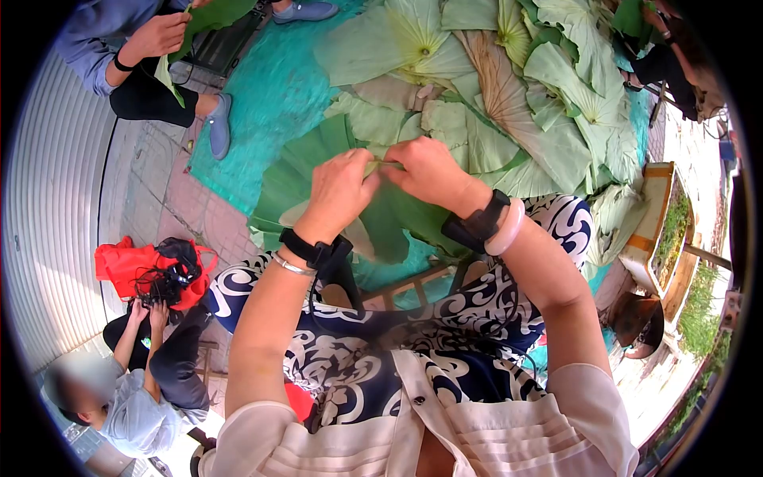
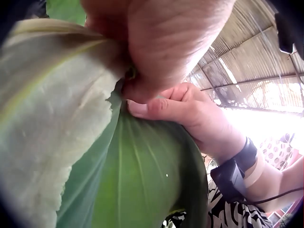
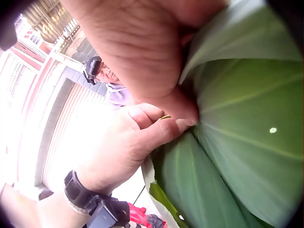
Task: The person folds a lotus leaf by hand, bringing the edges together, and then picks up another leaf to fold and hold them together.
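Observation:
A large green lotus leaf (image 1: 306, 163) hangs between my two hands over my lap. My left hand (image 1: 340, 191) pinches it by its gathered middle, thumb and fingers pressed together. Right beside it, my right hand (image 1: 433, 168) pinches the same spot, knuckles up. In the left wrist view the leaf (image 2: 137, 171) drops in folds below the fingertips, with a paler, ragged-edged part at the left. The right wrist view shows both thumbs meeting at the leaf (image 3: 247, 109), its veins fanning out from there. The near hand hides part of the grip in each wrist view.
Overlapping lotus leaves (image 1: 548, 103) lie in a pile ahead on a turquoise sheet (image 1: 270, 87). Another person's hand (image 1: 159, 36) holds a leaf at upper left. At lower left, a seated person (image 1: 151, 405) has hands at a red bag (image 1: 119, 266). A planter box (image 1: 648, 230) stands right.

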### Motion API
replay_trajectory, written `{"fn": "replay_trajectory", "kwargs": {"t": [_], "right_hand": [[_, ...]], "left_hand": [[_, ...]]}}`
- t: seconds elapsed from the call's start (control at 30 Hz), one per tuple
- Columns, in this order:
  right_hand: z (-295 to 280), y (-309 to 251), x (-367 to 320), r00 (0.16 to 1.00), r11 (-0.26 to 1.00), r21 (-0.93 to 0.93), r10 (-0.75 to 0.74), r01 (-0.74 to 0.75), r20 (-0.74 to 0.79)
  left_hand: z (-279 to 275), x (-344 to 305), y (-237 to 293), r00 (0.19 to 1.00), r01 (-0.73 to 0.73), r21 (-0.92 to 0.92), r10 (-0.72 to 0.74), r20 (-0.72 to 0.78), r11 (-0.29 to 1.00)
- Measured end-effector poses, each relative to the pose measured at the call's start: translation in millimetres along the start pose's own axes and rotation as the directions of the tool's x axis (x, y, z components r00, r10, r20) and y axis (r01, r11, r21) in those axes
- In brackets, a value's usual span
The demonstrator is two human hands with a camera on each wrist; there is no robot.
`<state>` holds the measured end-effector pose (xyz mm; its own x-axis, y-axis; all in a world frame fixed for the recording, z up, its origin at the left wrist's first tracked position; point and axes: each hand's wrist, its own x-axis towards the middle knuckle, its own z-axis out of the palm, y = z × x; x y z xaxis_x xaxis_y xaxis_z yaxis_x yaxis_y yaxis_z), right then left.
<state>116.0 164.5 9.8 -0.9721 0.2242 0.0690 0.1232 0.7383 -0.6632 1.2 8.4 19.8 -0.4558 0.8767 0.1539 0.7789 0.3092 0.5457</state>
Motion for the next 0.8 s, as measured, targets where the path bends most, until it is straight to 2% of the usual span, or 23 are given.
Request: {"fn": "replay_trajectory", "kwargs": {"t": [0.1,0.3,0.4,0.5,0.7,0.8], "right_hand": [[-1.4,-1.4,-0.6,1.000,1.000,0.014,0.024,-0.024,0.019],[-1.6,5.2,-0.5,0.998,0.995,0.085,-0.062,0.059,0.027],[-3.6,10.2,0.2,0.993,0.982,0.164,-0.103,0.092,0.056],[-8.7,9.3,-0.5,0.993,0.959,0.272,-0.099,0.076,0.069],[-22.3,4.8,-0.4,0.983,0.908,0.419,-0.075,-0.002,0.168],[-25.9,4.0,-1.3,0.978,0.875,0.480,-0.051,-0.053,0.201]], "left_hand": [[-3.7,1.0,2.9,1.000,-0.026,-0.032,0.026,-0.005,0.999],[-7.0,3.0,1.4,1.000,-0.022,-0.149,0.020,-0.013,0.989],[-7.5,2.0,-2.5,0.999,0.023,-0.203,-0.015,0.044,0.979],[-11.5,2.2,-3.9,0.982,0.143,-0.304,-0.097,0.161,0.942],[-23.3,2.7,-0.5,0.941,0.289,-0.473,-0.157,0.299,0.832],[-24.8,2.5,-1.6,0.940,0.295,-0.507,-0.150,0.307,0.809]]}}
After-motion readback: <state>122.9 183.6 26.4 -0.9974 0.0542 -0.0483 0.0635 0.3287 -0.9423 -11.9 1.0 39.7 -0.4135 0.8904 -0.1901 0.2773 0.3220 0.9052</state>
